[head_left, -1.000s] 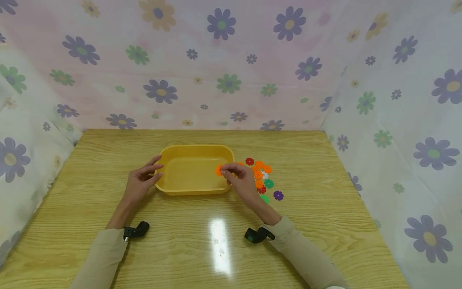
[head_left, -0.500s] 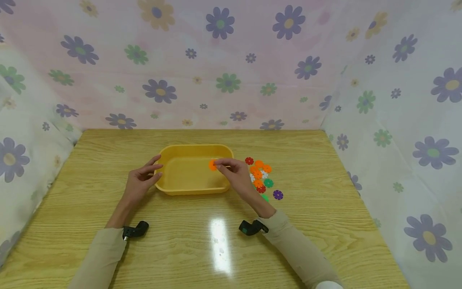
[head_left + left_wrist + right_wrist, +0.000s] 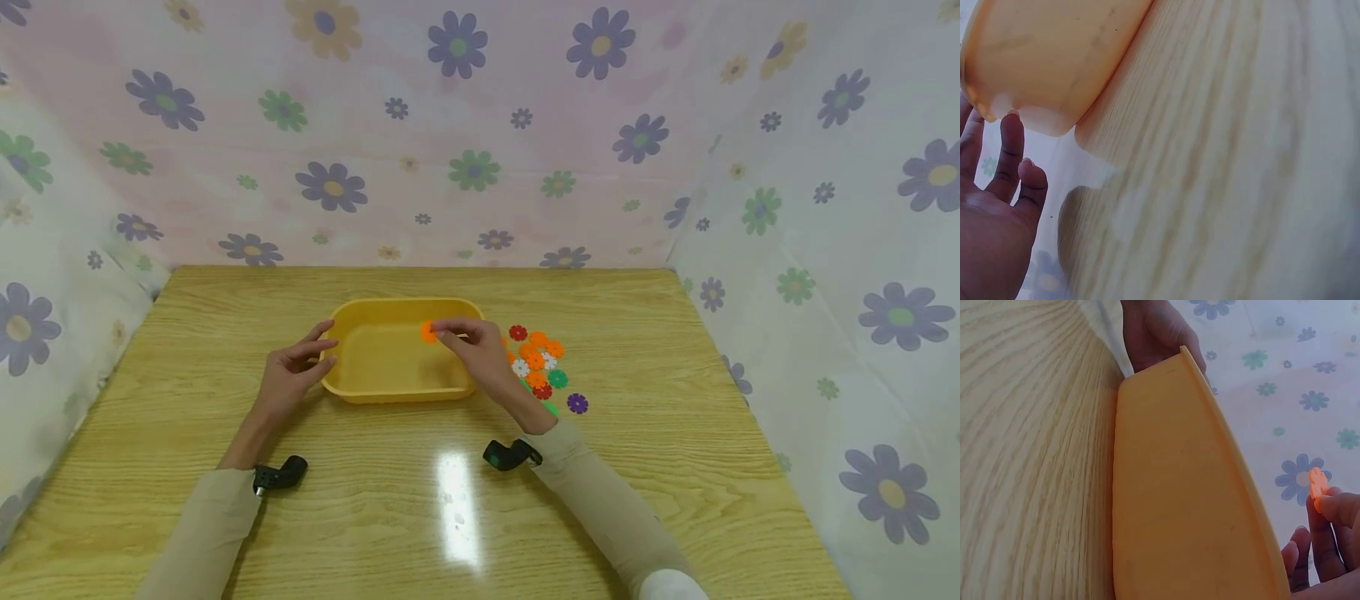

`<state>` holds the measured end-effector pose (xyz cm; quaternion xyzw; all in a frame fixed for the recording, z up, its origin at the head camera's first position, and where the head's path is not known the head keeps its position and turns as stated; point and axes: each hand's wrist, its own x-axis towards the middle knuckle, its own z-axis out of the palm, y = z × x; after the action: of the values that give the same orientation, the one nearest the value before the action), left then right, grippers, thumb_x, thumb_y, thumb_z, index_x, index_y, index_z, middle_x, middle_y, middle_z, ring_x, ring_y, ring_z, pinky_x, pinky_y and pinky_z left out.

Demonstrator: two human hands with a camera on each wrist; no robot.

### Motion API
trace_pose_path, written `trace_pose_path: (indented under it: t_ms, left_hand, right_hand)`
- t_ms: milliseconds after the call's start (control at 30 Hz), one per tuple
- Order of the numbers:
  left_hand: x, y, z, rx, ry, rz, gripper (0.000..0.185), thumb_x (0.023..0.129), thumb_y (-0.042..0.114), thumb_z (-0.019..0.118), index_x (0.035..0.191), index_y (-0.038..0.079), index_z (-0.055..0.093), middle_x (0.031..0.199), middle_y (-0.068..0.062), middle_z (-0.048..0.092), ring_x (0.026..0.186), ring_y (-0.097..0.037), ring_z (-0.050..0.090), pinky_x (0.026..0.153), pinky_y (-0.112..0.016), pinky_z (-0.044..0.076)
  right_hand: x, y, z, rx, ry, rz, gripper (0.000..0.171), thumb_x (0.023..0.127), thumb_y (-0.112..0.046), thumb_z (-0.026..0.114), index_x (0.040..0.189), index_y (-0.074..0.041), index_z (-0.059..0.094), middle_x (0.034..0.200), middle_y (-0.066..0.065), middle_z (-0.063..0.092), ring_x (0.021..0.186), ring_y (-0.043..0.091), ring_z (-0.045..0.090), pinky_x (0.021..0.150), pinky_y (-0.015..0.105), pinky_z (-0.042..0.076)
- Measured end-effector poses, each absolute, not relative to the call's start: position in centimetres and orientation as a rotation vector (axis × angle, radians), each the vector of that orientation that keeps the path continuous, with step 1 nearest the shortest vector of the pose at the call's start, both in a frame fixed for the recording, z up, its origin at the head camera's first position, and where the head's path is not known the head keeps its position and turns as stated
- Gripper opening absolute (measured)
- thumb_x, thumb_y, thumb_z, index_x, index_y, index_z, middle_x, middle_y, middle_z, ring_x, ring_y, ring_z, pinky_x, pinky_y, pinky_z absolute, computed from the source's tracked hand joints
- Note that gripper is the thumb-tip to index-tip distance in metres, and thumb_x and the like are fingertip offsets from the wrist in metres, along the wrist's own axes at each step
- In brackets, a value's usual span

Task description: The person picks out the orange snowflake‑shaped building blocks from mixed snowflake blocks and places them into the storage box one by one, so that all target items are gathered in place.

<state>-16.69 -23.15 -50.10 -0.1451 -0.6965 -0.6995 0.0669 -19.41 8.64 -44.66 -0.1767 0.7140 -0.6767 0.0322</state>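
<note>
An orange flower-shaped plastic disc (image 3: 429,332), notched at its edge, is pinched between the thumb and index finger of my right hand (image 3: 480,354). That hand is over the right part of a yellow plastic basin (image 3: 375,393), which has no pieces visible inside it. In the right wrist view the orange disc (image 3: 1317,486) stands upright above the basin's rim. My left hand (image 3: 288,377) is at the basin's left end, fingers spread and slightly bent, with fingertips right at the outer wall. The left wrist view shows these fingertips against the basin (image 3: 1054,62).
Several notched discs lie loose on the wooden table (image 3: 360,517) right of the basin, among them a red disc (image 3: 518,332), a green disc (image 3: 557,378) and a purple disc (image 3: 577,403). A flower-printed cloth (image 3: 480,142) encloses the table's back and sides.
My right hand has moved left and slightly farther back over the basin, carrying the orange disc from near its right rim. The left hand has stayed at the left end.
</note>
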Motion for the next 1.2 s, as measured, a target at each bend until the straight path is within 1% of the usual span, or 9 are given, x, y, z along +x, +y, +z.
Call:
trace_pose_path:
  t_ms: [100, 200, 300, 433, 533, 667, 767, 1033, 1200]
  left_hand:
    - [-16.8, -23.2, -50.2, -0.441, -2.1, -2.113, 0.027, 0.096, -0.009, 0.062, 0.121, -0.019, 0.063, 0.148, 0.001, 0.058, 0.138, 0.0, 0.048, 0.085, -0.015, 0.051]
    - [-16.8, -23.3, -50.3, -0.442, -2.1, -2.115, 0.027, 0.096, -0.009, 0.062, 0.122, -0.019, 0.063, 0.147, 0.002, 0.058, 0.138, 0.0, 0.048, 0.084, -0.015, 0.051]
    - [-16.9, -23.2, -50.3, -0.445, -2.1, -2.117, 0.028, 0.096, -0.009, 0.062, 0.122, -0.02, 0.062, 0.147, 0.004, 0.059, 0.139, 0.0, 0.047, 0.084, -0.015, 0.051]
    - [-17.0, -23.0, -50.2, -0.445, -2.096, -2.123, 0.028, 0.096, -0.009, 0.062, 0.121, -0.02, 0.062, 0.146, 0.004, 0.059, 0.139, 0.0, 0.047, 0.084, -0.015, 0.051]
    - [-17.1, -23.0, -50.2, -0.452, -2.084, -2.139, 0.027, 0.096, -0.009, 0.062, 0.121, -0.02, 0.063, 0.146, 0.004, 0.059, 0.139, 0.0, 0.047, 0.084, -0.015, 0.051]
    - [-16.9, -23.2, -50.2, -0.46, -2.088, -2.141, 0.026, 0.096, -0.01, 0.062, 0.12, -0.019, 0.063, 0.147, 0.004, 0.059, 0.139, 0.001, 0.047, 0.084, -0.015, 0.051]
    - [-16.8, -23.4, -50.0, -0.449, -2.111, -2.136, 0.027, 0.096, -0.009, 0.062, 0.121, -0.019, 0.063, 0.147, 0.005, 0.058, 0.138, 0.002, 0.047, 0.087, -0.014, 0.051]
    - [-16.7, -23.6, -49.8, -0.432, -2.151, -2.122, 0.028, 0.097, -0.008, 0.062, 0.123, -0.018, 0.063, 0.147, 0.009, 0.058, 0.139, 0.003, 0.045, 0.09, -0.014, 0.05]
    - [-16.8, -23.5, -50.0, -0.462, -2.109, -2.161, 0.027, 0.096, -0.009, 0.062, 0.122, -0.017, 0.064, 0.146, 0.007, 0.058, 0.138, 0.003, 0.046, 0.089, -0.014, 0.05]
  right_hand:
    - [-19.8, 8.3, -44.7, -0.534, 2.198, -2.068, 0.019, 0.101, -0.01, 0.065, 0.114, 0.0, 0.075, 0.114, 0.013, 0.073, 0.105, 0.018, 0.067, 0.097, 0.053, 0.05]
    - [-20.2, 8.0, -44.7, -0.544, 2.2, -2.05, 0.019, 0.101, -0.01, 0.064, 0.114, -0.001, 0.075, 0.115, 0.013, 0.073, 0.106, 0.021, 0.067, 0.098, 0.052, 0.05]
    - [-20.7, 7.7, -44.6, -0.556, 2.231, -2.004, 0.019, 0.101, -0.011, 0.064, 0.113, -0.001, 0.075, 0.116, 0.014, 0.073, 0.105, 0.023, 0.067, 0.096, 0.043, 0.053]
    - [-21.3, 7.1, -44.6, -0.593, 2.296, -1.941, 0.018, 0.101, -0.008, 0.063, 0.111, 0.0, 0.076, 0.116, 0.016, 0.073, 0.103, 0.027, 0.068, 0.087, 0.03, 0.053]
    - [-21.8, 6.4, -44.9, -0.612, 2.344, -1.921, 0.017, 0.1, -0.006, 0.064, 0.108, 0.001, 0.077, 0.112, 0.017, 0.074, 0.098, 0.028, 0.069, 0.081, 0.026, 0.052]
    - [-22.4, 5.2, -45.5, -0.622, 2.355, -1.891, 0.016, 0.099, -0.005, 0.066, 0.106, 0.001, 0.078, 0.108, 0.017, 0.075, 0.095, 0.026, 0.068, 0.079, 0.026, 0.051]
    - [-22.6, 4.4, -45.7, -0.602, 2.333, -1.856, 0.016, 0.099, -0.006, 0.066, 0.108, 0.0, 0.078, 0.11, 0.016, 0.076, 0.094, 0.023, 0.067, 0.077, 0.024, 0.05]
    - [-23.2, 2.5, -45.5, -0.535, 2.325, -1.766, 0.017, 0.099, -0.004, 0.065, 0.11, 0.001, 0.077, 0.112, 0.015, 0.075, 0.08, 0.018, 0.064, 0.065, 0.02, 0.046]
    - [-23.9, 1.5, -46.0, -0.583, 2.38, -1.66, 0.018, 0.1, -0.003, 0.064, 0.11, 0.001, 0.078, 0.113, 0.016, 0.075, 0.086, 0.02, 0.066, 0.069, 0.019, 0.047]
